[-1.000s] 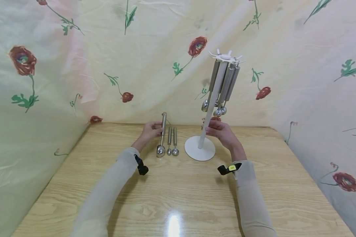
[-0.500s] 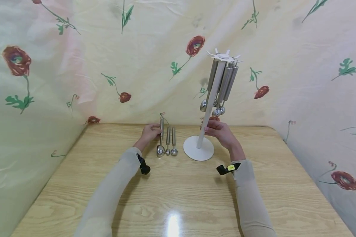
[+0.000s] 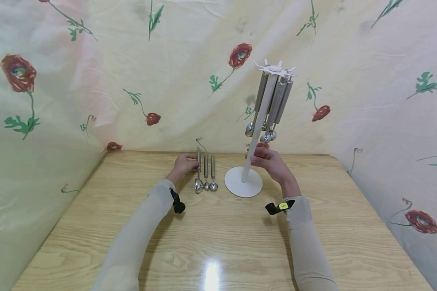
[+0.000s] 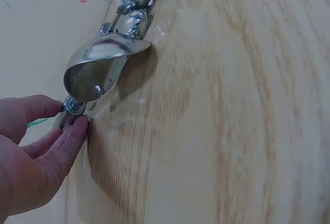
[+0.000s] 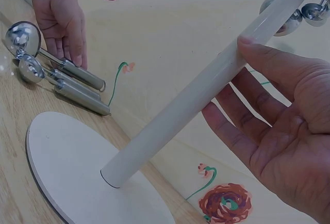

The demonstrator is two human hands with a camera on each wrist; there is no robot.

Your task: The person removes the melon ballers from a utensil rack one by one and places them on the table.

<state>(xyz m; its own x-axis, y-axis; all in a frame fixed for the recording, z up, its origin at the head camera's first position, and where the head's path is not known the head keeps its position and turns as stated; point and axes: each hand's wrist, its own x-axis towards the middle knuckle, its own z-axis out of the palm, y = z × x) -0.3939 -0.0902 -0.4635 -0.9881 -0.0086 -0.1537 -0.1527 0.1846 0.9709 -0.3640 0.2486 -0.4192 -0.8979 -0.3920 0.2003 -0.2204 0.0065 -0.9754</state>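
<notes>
At the back of the table, my left hand (image 3: 185, 165) pinches the handle of a steel ice cream scoop (image 3: 199, 186) between thumb and fingers. The left wrist view shows its deep bowl (image 4: 95, 72) low over the wood, just beyond the fingertips. Two smaller steel scoops lie right beside it, a middle one (image 3: 206, 169) and a right one (image 3: 213, 169), handles pointing to the wall. My right hand (image 3: 273, 163) holds the white pole (image 5: 160, 123) of a stand, thumb on one side and fingers on the other. Several steel-handled scoops (image 3: 274, 105) hang from the stand's hooked top (image 3: 275, 69).
The stand's round white base (image 3: 234, 186) rests on the wooden table (image 3: 204, 234), right of the scoops. A flower-patterned cloth (image 3: 189, 81) closes off the back and both sides. Each wrist wears a black camera mount, the left one (image 3: 178, 205) close in front of the scoops.
The left hand has lowered the ice cream scoop's handle and brought it into line beside the two smaller scoops. The right hand keeps its hold on the pole; the view shifts slightly.
</notes>
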